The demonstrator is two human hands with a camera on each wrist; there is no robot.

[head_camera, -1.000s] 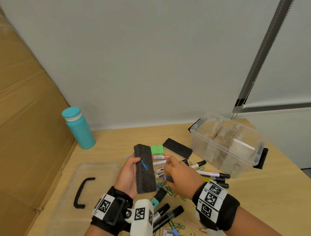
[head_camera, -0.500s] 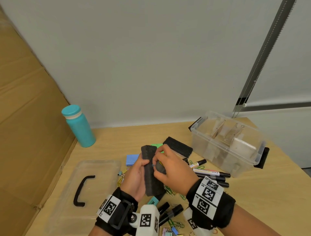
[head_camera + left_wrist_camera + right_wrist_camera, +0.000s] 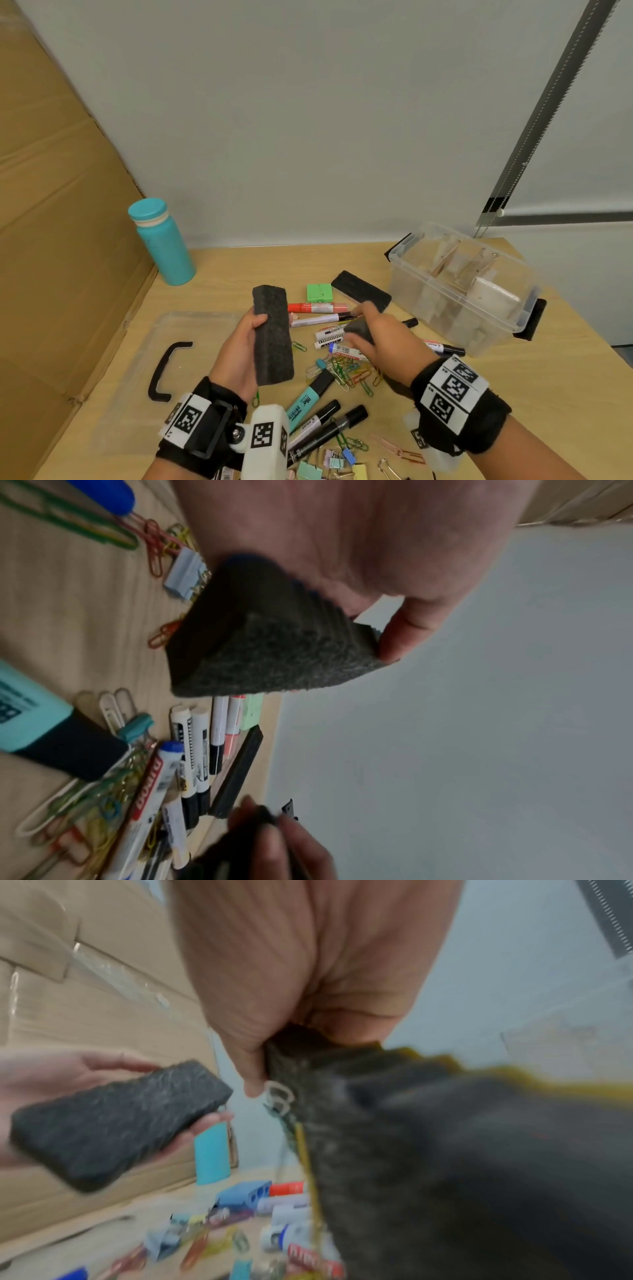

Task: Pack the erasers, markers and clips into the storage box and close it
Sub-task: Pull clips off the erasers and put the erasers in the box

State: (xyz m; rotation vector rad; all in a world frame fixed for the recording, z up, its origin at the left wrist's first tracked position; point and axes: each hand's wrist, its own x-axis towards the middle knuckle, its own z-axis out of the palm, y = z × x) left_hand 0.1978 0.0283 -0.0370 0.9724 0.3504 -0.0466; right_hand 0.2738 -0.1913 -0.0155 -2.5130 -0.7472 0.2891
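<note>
My left hand (image 3: 245, 342) grips a long dark felt eraser (image 3: 274, 335) upright above the table; the left wrist view shows its end (image 3: 274, 647) under my thumb. My right hand (image 3: 380, 339) holds a second dark eraser (image 3: 358, 330) a little to the right, over the markers. In the blurred right wrist view, that eraser (image 3: 445, 1150) has a few paper clips (image 3: 279, 1096) clinging to its edge. A third eraser (image 3: 361, 295) lies flat near the open clear storage box (image 3: 513, 329) at the right. Markers (image 3: 318, 308) and paper clips (image 3: 346, 371) lie scattered between my hands.
The clear lid (image 3: 113, 377) with a black handle (image 3: 164, 370) lies at the left. A teal bottle (image 3: 161, 243) stands at the back left beside a cardboard wall (image 3: 61, 240). A green block (image 3: 319, 293) and binder clips (image 3: 329, 462) also lie on the table.
My right hand came onto the left-hand eraser, then drew away to the right. The blue paper clip that lay on its felt is gone. The view has tilted down slightly.
</note>
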